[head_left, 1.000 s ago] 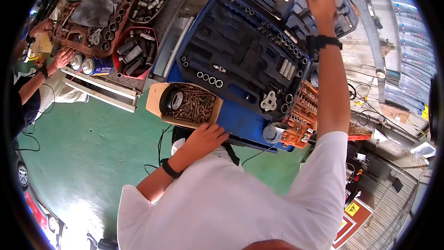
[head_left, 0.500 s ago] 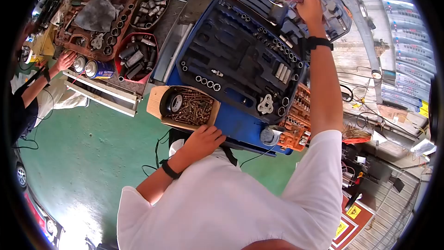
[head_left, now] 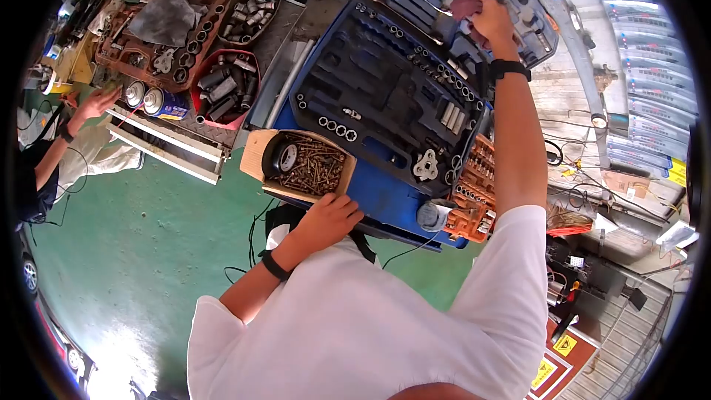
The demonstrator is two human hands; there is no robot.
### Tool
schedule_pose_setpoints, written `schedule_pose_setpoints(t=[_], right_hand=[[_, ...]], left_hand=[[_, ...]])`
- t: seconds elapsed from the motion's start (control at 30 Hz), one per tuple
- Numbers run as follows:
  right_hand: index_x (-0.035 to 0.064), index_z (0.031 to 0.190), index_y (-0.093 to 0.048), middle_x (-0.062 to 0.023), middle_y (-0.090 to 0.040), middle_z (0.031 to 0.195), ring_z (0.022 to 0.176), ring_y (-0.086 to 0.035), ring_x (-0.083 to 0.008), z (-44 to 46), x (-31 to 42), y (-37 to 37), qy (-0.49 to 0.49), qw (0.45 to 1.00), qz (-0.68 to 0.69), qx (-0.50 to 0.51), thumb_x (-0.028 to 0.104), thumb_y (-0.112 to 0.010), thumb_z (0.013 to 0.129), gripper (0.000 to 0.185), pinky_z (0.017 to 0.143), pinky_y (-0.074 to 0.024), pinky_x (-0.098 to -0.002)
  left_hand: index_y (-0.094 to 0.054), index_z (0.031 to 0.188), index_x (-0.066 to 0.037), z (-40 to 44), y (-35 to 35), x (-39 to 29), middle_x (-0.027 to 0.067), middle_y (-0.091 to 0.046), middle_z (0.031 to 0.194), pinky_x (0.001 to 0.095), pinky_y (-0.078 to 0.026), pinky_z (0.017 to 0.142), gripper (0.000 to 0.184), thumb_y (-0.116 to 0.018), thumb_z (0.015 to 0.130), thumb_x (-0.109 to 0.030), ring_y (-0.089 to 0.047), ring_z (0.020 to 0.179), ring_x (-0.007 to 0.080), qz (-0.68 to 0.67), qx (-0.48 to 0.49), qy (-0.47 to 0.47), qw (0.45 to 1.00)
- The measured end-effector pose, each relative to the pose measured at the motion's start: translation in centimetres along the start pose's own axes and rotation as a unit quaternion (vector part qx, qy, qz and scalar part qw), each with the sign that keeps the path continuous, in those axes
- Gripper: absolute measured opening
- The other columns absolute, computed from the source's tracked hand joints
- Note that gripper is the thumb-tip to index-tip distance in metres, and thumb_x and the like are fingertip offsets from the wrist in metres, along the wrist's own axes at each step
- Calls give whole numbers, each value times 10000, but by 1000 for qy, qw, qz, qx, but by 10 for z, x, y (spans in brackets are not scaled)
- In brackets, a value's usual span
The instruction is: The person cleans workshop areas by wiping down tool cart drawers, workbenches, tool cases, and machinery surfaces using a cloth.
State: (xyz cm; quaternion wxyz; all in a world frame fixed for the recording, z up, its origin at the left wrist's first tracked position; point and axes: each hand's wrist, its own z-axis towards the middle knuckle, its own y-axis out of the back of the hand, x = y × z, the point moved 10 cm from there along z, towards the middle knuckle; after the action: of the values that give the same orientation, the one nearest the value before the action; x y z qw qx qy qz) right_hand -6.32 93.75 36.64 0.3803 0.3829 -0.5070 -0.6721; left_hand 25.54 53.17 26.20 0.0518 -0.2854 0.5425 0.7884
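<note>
Maroon cloth [head_left: 466, 6] sits bunched in the right hand [head_left: 492, 21], over the opened lid [head_left: 527, 1] of the dark socket case [head_left: 352, 67], the fingers bent closely around it. Down by the near edge of the cardboard box [head_left: 254, 154], the left hand [head_left: 329, 218] lies half open, fingers loosely curved. That box holds a heap of screws [head_left: 317, 167] beside a black roll [head_left: 283, 155]; rows of sockets [head_left: 337, 129] line the case, and large dark sockets [head_left: 222, 87] fill a red bin [head_left: 238, 123].

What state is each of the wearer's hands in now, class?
Left hand: open, palm down, beside the brown, open-topped cardboard box.
Right hand: closed on a crumpled, dark-red cloth.
</note>
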Motion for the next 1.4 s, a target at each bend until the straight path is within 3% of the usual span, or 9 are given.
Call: schedule_pose_setpoints(t=[0.1,0.23,0.37,0.57,0.73,1.0,1.13,1.23,1.4], right_hand=[[240,1282,-594,-182,-611,1227,1145,-567,-377,-11,7,-16,47,991,9,127,211,-587,761,522,968,-468,-454],[209,1264,-605,-206,-624,1181,1125,-578,-372,-44,26,13,107,988,46,101,161,-574,743,524,951,-471,-450],[29,1159,-604,-214,-657,1024,977,-612,-401,-130,93,77,326,918,151,165,52,-550,710,453,829,-500,-423],[92,1079,-601,-108,-661,984,901,-618,-341,-288,131,195,325,938,1,123,58,-643,661,421,746,-525,-438],[97,1154,-551,-67,-606,1117,904,-593,-311,-414,137,271,269,961,-49,49,81,-691,664,510,727,-517,-411],[45,1145,-522,-155,-577,1103,924,-590,-375,-537,91,182,41,934,348,72,28,-684,640,530,758,-496,-433],[28,1123,-521,-174,-570,1092,927,-592,-397,-581,91,154,-15,891,446,76,20,-672,650,496,760,-494,-433],[33,1168,-476,-198,-559,1094,947,-599,-413,-608,95,145,-57,862,499,64,43,-673,687,520,780,-499,-430],[-14,1249,-327,-287,-499,1164,1025,-573,-451,-632,132,136,-60,808,575,115,109,-665,818,561,854,-482,-451]], left_hand=[[-662,931,-147,-1,-2,-1,-29,-570,866,293,-368,757,181,-606,759,-154,-527,906,142,5,6,-7,1000],[-663,918,-145,-1,-1,-1,-29,-571,866,297,-366,757,174,-620,751,-162,-522,909,144,-7,22,-9,1000],[-651,882,-136,-4,5,-5,-28,-558,866,309,-355,767,156,-636,728,-146,-509,915,143,-14,-12,-10,1000],[-618,863,-144,-5,-4,-10,-25,-550,886,326,-349,789,159,-654,709,-152,-498,934,154,58,0,-22,998],[-640,894,-150,-7,-4,-15,-14,-556,900,339,-359,807,171,-646,723,-146,-502,962,169,63,-33,-23,997],[-566,1218,-131,-47,28,-67,79,-604,1142,502,-319,1085,395,-640,830,-122,-504,1224,291,-6,-29,44,999],[-302,1469,-118,-103,-4,-77,104,-548,1289,416,-449,997,893,-798,730,-190,-501,1236,236,-294,128,176,931],[16,1540,-172,-111,-12,-114,178,-465,1357,395,-460,966,1176,-812,712,-53,-533,1159,228,-560,133,186,796],[-123,1535,-122,-80,-8,-108,128,-506,1334,357,-437,991,1121,-797,655,41,-542,1157,212,-517,98,137,839]])
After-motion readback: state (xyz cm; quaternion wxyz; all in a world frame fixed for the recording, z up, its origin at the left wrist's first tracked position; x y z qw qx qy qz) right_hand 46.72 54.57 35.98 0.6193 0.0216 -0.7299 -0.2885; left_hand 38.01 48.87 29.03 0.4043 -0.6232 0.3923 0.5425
